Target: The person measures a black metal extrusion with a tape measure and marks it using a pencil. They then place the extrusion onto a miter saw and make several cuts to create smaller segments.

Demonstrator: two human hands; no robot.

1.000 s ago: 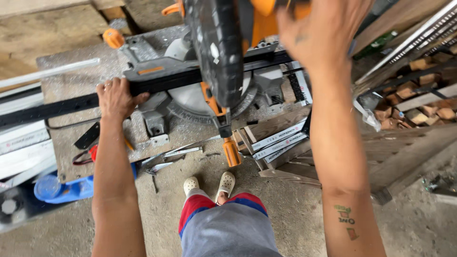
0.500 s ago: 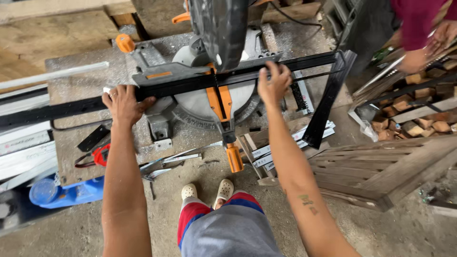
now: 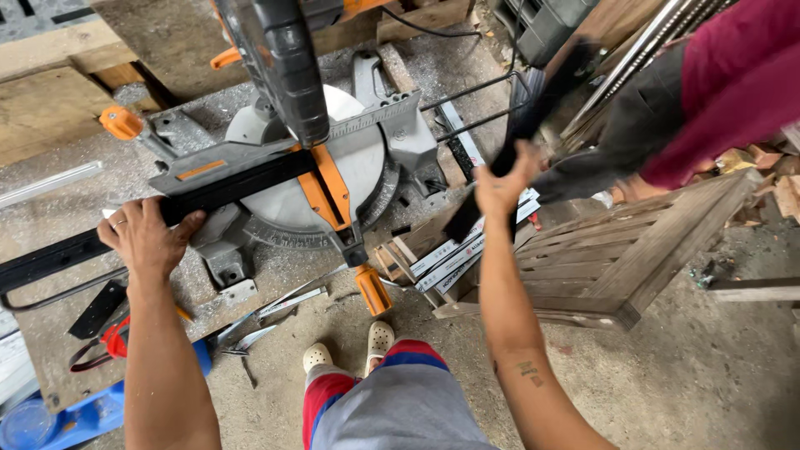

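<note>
A grey and orange mitre saw (image 3: 333, 158) stands on a low dusty board, its blade head raised. A long black metal bar (image 3: 242, 185) lies across the saw table against the fence and runs out to the left. My left hand (image 3: 146, 237) grips that bar just left of the saw base. My right hand (image 3: 502, 185) is off to the right of the saw, closed around a shorter black bar piece (image 3: 533, 117) that slants up and to the right, clear of the saw.
Another person in a dark red top (image 3: 733, 75) stands at the upper right. A wooden crate (image 3: 633, 250) sits to the right, with light metal strips (image 3: 462, 254) beside it. Metal offcuts (image 3: 275, 312) lie on the floor. A red tool (image 3: 112, 337) and a blue container (image 3: 75, 417) are at the lower left.
My right hand came down from the saw handle to the black bar right of the blade, then carried a short black piece away to the right. My left hand stayed on the long bar.
</note>
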